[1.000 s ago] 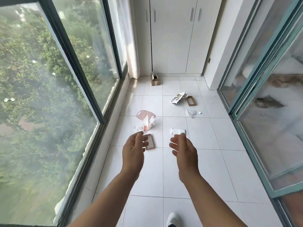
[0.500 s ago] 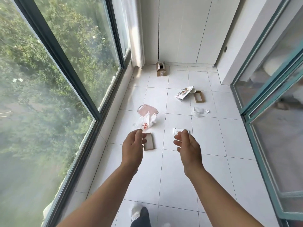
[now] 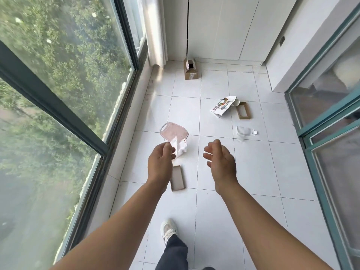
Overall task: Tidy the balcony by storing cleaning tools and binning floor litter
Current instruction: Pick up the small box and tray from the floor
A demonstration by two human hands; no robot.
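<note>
no legible text, box label (blurred)

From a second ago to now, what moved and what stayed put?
The person has stepped forward along the balcony, so the litter sits nearer. Both the left hand and right hand remain held out, empty. The pink tray, crumpled wrapper and flat cardboard box lie unmoved.

We stand on a white tiled floor. On our left a dark-framed window shows green trees; a white curtain hangs at its far end. White cupboards close the far wall, teal-framed glass doors the right. Daylight fills it.
</note>
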